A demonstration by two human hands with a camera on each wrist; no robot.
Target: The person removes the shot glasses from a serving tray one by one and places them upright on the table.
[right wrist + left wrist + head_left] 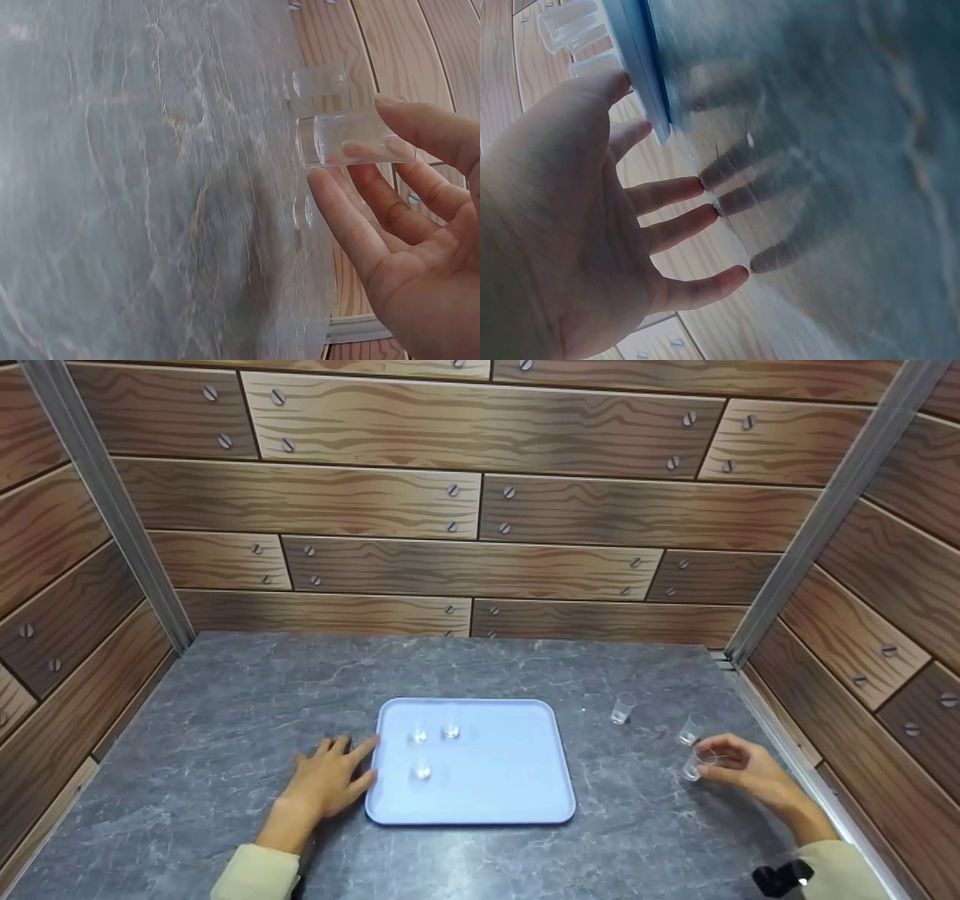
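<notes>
A light-blue tray (502, 765) lies on the grey table, with three clear shot glasses standing on its left half: one at the front (422, 770), two farther back (451, 731). My left hand (322, 780) rests by the tray's left edge, fingers spread, thumb and index fingertip at the rim. In the left wrist view the other fingertips touch the tabletop. Over at the right, my right hand (742, 771) holds a clear shot glass (356, 139) between thumb and fingers, its base close to the table. Another shot glass (691, 729) stands just behind it.
A further shot glass (622, 709) stands on the table between the tray and the right hand. Wood-patterned walls (375, 502) enclose the back and sides, with metal corner posts (810, 510). A metal rail (787, 765) runs along the table's right edge.
</notes>
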